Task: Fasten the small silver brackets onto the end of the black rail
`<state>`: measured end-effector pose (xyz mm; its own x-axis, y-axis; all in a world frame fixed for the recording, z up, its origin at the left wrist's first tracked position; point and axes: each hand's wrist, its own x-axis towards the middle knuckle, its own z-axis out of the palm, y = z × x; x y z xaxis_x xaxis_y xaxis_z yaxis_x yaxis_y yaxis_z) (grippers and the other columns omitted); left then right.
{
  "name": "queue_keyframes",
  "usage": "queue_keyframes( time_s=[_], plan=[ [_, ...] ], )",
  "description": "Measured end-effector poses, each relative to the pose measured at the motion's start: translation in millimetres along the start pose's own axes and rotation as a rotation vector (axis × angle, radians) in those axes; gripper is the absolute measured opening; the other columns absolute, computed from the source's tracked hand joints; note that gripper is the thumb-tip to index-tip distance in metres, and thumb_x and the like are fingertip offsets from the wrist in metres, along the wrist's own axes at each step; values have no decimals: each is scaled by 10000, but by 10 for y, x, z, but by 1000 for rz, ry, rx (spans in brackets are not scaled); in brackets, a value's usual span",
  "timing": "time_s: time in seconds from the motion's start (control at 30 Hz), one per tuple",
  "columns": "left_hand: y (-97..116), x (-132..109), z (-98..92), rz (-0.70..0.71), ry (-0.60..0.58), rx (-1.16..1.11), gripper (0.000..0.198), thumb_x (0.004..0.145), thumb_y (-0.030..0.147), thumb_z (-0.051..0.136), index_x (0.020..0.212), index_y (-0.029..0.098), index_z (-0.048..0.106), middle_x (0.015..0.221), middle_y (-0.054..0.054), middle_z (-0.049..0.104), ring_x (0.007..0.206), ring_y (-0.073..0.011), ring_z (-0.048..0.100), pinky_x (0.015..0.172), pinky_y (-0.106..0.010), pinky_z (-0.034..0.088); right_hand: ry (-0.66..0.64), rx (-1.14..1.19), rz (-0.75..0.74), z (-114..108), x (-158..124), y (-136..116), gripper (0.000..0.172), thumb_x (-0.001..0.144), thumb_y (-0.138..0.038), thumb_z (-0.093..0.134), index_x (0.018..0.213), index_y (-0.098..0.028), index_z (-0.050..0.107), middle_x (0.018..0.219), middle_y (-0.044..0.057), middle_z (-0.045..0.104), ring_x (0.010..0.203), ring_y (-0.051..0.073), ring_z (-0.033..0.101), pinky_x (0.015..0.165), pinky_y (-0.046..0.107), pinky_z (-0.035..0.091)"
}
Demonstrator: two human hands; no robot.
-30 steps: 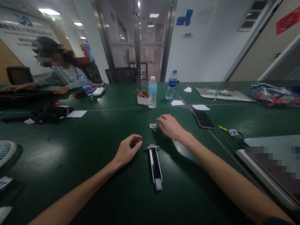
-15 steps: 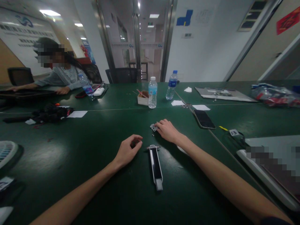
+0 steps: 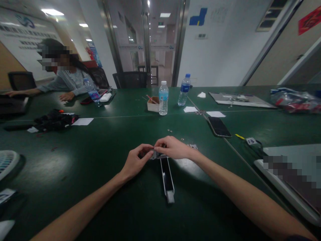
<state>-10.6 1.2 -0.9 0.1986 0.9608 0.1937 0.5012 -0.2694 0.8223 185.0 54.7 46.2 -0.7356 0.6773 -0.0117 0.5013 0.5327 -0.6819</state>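
A small grey metal plate [image 3: 154, 155] is pinched between the fingertips of my left hand [image 3: 135, 161] and my right hand [image 3: 173, 147], which meet over the table. Just below them lies a long narrow device [image 3: 167, 179] with a black face, a white edge and a pale tab at its near end. Its far end is partly hidden under my right hand. Another metal plate [image 3: 193, 146] shows beyond my right wrist. Several small nut-like pieces [image 3: 182, 139] lie beyond my right hand.
A clear bottle [image 3: 163, 100] stands beside a small box [image 3: 152, 106]. A phone [image 3: 219, 127] lies right of centre, with a laptop-like device [image 3: 288, 174] nearer on the right. Black cables [image 3: 55, 122] lie at left. Across the table sits a person [image 3: 72, 78].
My right hand has come back toward my left hand, and a metal plate is now between their fingers. Another plate now lies to the right. The narrow device has hardly moved.
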Motion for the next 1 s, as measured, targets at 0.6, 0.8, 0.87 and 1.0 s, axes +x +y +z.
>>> queue_keyframes(
  time_s=[0.6, 0.8, 0.87, 1.0],
  plan=[
    [1, 23, 18, -113, -117, 169, 195, 850, 265, 493, 895, 161, 653, 812, -29, 666, 710, -185, 620, 624, -297, 488, -389, -384, 324, -243, -157, 74, 198, 842, -235, 557, 984, -185, 686, 919, 47, 684, 775, 175, 630, 585, 263, 439],
    [-2, 24, 30, -73, -123, 172, 216, 866, 280, 490, 938, 160, 655, 824, -31, 665, 704, -183, 611, 615, -291, 479, -405, -389, 308, -231, -151, 102, 206, 849, -247, 536, 993, -190, 672, 914, 41, 676, 765, 166, 619, 585, 257, 433],
    [1, 26, 30, -50, -147, 175, 226, 875, 286, 478, 957, 163, 648, 838, -33, 663, 705, -181, 608, 610, -287, 476, -404, -387, 313, -230, -155, 98, 203, 845, -236, 535, 988, -189, 671, 902, 40, 673, 752, 165, 613, 582, 260, 430],
    [22, 33, 21, -37, -190, 204, 231, 890, 291, 449, 973, 181, 634, 850, -27, 664, 722, -183, 608, 634, -293, 475, -393, -362, 320, -233, -162, 73, 186, 843, -219, 527, 954, -181, 671, 877, 40, 665, 728, 161, 601, 563, 262, 423]
  ],
)
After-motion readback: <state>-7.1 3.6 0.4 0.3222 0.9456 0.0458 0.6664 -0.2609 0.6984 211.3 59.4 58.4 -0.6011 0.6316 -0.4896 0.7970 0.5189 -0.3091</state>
